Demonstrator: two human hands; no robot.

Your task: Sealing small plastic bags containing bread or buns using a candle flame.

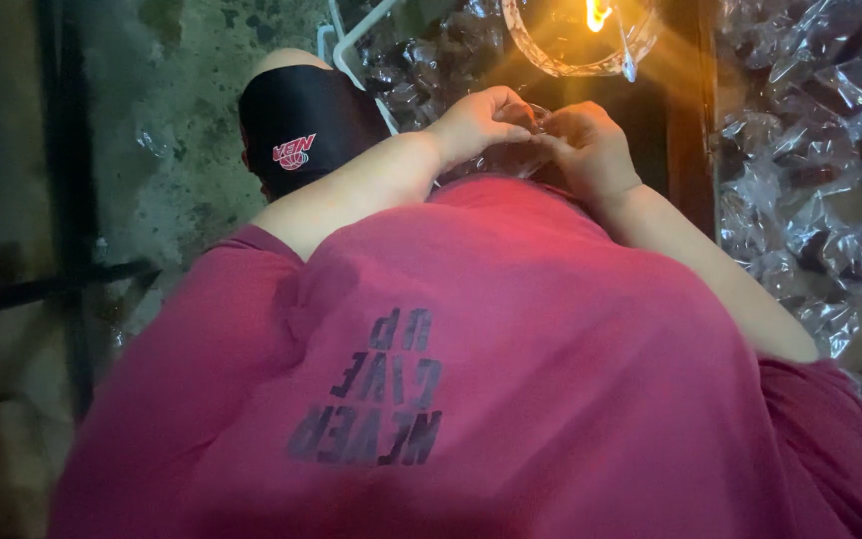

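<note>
My left hand (479, 122) and my right hand (589, 146) meet just above my red shirt (511, 359), fingers pinched together on a small clear plastic packet (536, 128) held between them. The packet is mostly hidden by my fingers and its contents cannot be made out. A small flame (597, 12) burns in a clear glass dish (571, 45) right beyond my hands.
Many clear plastic packets with dark pieces inside lie heaped at the right (820, 150) and behind my hands (431, 55). My knee in black shorts (301, 130) sits at the left above a grey concrete floor (167, 120). A dark wooden strip (692, 110) runs beside the heap.
</note>
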